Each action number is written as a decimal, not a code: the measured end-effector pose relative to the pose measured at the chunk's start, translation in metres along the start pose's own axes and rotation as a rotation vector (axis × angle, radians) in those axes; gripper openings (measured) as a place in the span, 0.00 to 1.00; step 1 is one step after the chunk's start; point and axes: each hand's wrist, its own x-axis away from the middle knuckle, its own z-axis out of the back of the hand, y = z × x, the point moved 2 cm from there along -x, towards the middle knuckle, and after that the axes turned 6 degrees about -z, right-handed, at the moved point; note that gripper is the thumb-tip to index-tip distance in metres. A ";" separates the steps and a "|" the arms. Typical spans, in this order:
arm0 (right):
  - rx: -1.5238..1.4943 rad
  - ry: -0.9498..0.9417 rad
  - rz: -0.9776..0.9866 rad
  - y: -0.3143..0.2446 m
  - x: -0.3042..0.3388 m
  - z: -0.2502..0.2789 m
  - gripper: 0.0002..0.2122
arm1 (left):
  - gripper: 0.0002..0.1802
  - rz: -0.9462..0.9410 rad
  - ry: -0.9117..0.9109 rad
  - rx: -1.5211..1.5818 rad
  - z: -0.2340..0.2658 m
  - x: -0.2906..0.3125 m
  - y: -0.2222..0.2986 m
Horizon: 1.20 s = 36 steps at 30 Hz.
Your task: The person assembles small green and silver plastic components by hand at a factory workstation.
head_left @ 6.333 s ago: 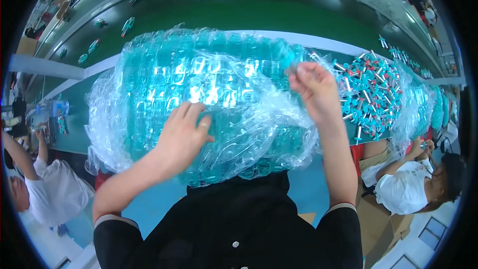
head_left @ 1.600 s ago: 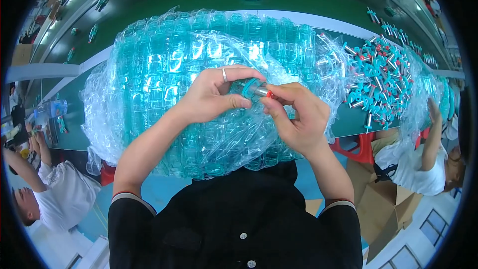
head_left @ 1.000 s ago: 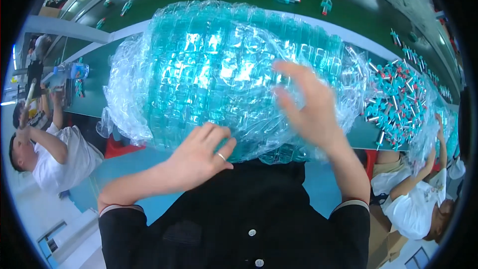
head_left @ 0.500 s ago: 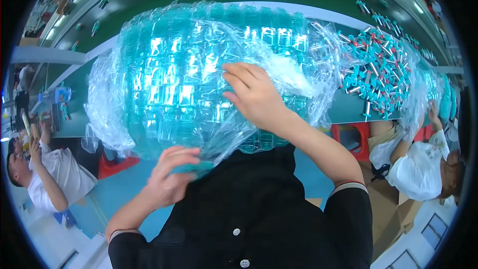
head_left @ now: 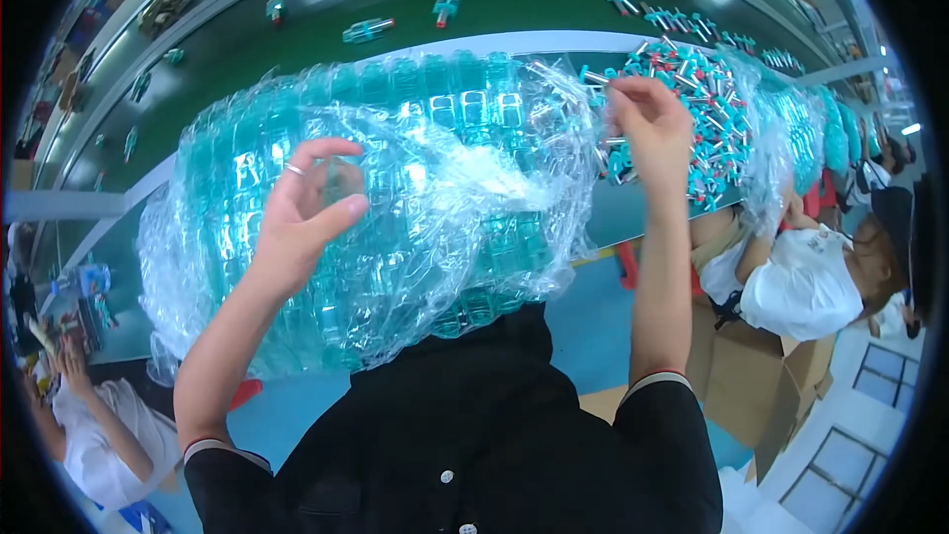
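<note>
A large bundle of clear teal plastic pieces (head_left: pixel 237 237) in rows lies in front of me, wrapped in crinkled clear film (head_left: pixel 465 173). My left hand (head_left: pixel 306 218), with a ring on one finger, hovers over the bundle's left half. Its fingers are curved, with the thumb apart from them; I see nothing held there, though one finger is blurred. To the right, my right hand (head_left: pixel 652 119) reaches the left edge of a pile of small teal-and-metal parts with red ends (head_left: pixel 717 119). Its fingers are bent and slightly apart, and their tips partly hide the parts below.
Beyond the bundle runs a green conveyor belt (head_left: pixel 514 0), with several of the parts spread along it. At the right a person in white (head_left: pixel 806 282) sits near another wrapped teal bundle (head_left: pixel 796 124). Another person (head_left: pixel 109 435) sits at the left. An open cardboard box (head_left: pixel 751 386) stands on the floor.
My right hand has left the film and moved right to the pile. The left hand has risen from the bundle's near edge to above it. The view has shifted right.
</note>
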 end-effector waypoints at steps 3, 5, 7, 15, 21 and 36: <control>0.669 -0.038 0.017 0.039 -0.003 0.049 0.10 | 0.29 -0.208 -0.117 -0.226 -0.017 -0.017 -0.005; 0.564 -0.133 -0.064 0.045 0.013 0.043 0.14 | 0.31 -0.242 -0.147 -0.242 -0.021 -0.024 -0.011; 0.495 -0.090 -0.108 0.048 0.024 0.036 0.18 | 0.31 -0.254 -0.101 -0.147 -0.024 -0.026 -0.021; 0.461 0.088 -0.241 0.084 0.039 0.038 0.15 | 0.29 -0.172 -0.143 -0.199 -0.016 -0.024 -0.042; 0.079 0.231 0.012 0.074 0.043 0.043 0.13 | 0.28 -0.153 -0.020 -0.141 -0.013 -0.013 -0.042; -0.601 -0.492 -0.363 -0.058 0.086 -0.118 0.10 | 0.27 -0.359 -0.025 -0.510 -0.012 -0.020 -0.036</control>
